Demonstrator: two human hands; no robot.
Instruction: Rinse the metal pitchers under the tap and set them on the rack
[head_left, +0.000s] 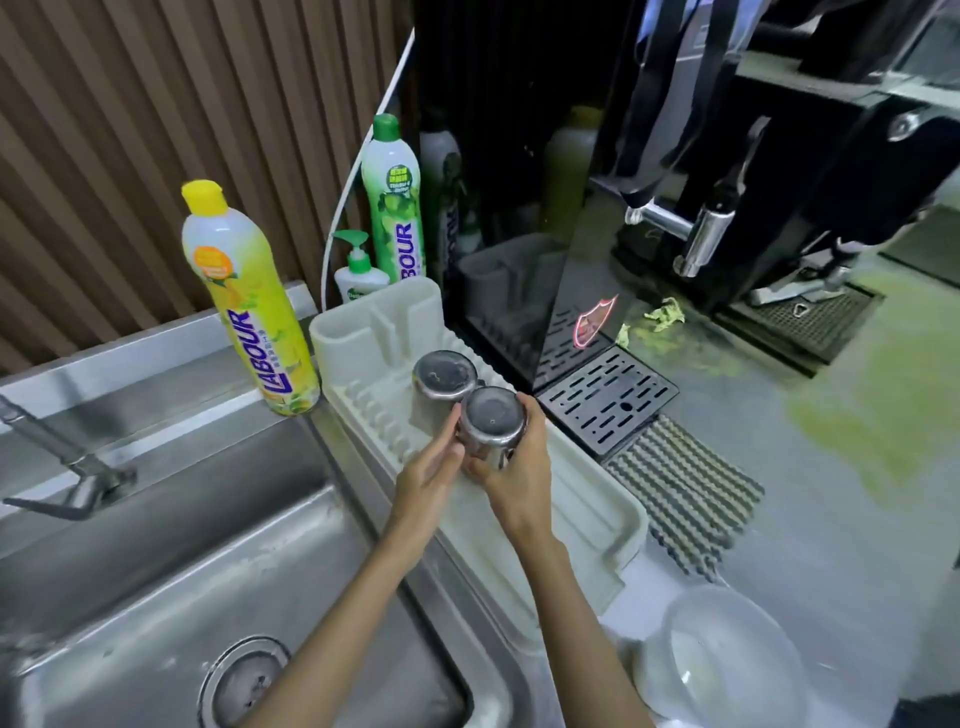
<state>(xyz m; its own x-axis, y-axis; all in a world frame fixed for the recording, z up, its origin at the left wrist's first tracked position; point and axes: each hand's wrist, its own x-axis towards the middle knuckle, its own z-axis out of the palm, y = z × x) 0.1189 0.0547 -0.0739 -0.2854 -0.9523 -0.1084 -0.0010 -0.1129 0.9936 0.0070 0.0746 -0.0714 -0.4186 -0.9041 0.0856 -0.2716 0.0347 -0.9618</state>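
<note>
Head view, from the left: the bent steel tap (72, 467) hangs over the stainless sink basin (182, 545), and no running water can be made out. Next comes the tall yellow dish-soap bottle (249, 312) on the sink's edge, just beside the cream plastic drying rack (363, 332); a careless elbow or a shove of the rack could tip it into the basin. On the rack's ribbed part one small round steel pitcher (442, 375) stands mouth down, and a second steel pitcher (491, 423), also bottom up, touches it on the near side. The left hand (428, 475) lies with fairly straight fingers against this second pitcher's side, while the right hand (519, 478) is wrapped around it, so the hands are close together with the pitcher between them. Whether its rim already rests on the rack is hidden by the hands. The likely trouble is here: metal that is wet is slippery, and if the pitcher is let go tilted on the ribs it could roll, knock its neighbour over, or clatter off the rack's right edge toward the black slotted drip tray (608, 400) on the desk (779, 519). Pressing it harder against the first pitcher could push that one off its pegs. Further right, the grey ribbed mat (680, 483) lies apart from both pitchers.
</note>
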